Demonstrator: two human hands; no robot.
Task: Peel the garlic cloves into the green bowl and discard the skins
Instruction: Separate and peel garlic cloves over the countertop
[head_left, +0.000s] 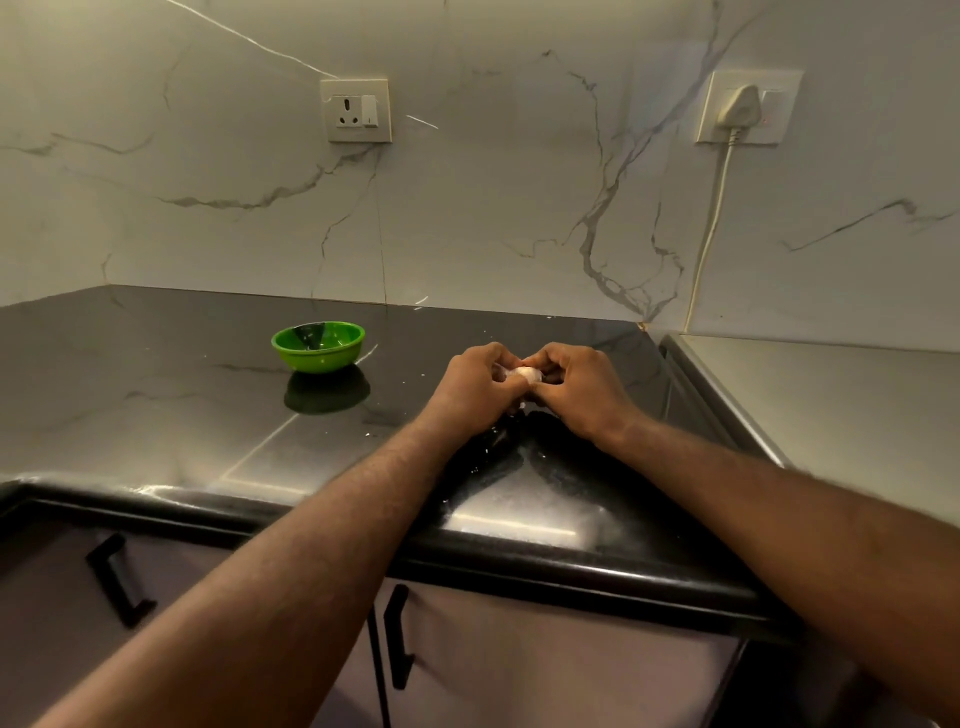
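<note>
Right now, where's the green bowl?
In the head view, the green bowl sits on the black counter, left of the left hand, not touching it.

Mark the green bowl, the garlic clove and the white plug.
green bowl (324, 359), head view, outer front wall.
garlic clove (525, 372), head view, its pale exposed middle.
white plug (740, 106), head view, middle of the plug body.
</note>
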